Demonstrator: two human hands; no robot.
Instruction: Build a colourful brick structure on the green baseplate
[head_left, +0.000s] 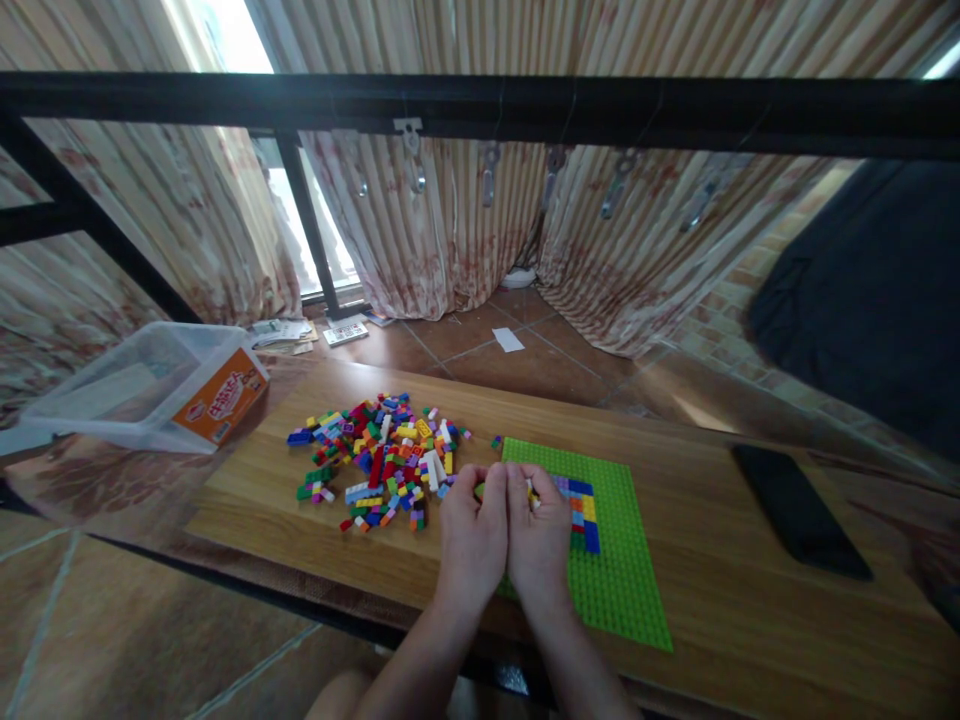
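Observation:
My left hand (472, 530) and my right hand (540, 530) are pressed side by side, thumbs together, over the left part of a green studded baseplate (622, 580). Both have their fingers curled in. Small white and yellow bits (533, 496) show by the right fingers; whether they are held or lie beneath is unclear. What the left fingers hold, if anything, is hidden. Just right of my right hand, a block of joined toy bricks (589, 510) in blue, yellow, orange and other colours sits on the baseplate, partly covered by that hand.
Loose toy bricks (386, 460) lie heaped left of my hands on the wooden board (300, 540). A clear plastic box (150, 400) with an orange label stands at the far left. To the right rests a black phone (799, 510). Behind runs a dark metal bar (480, 105).

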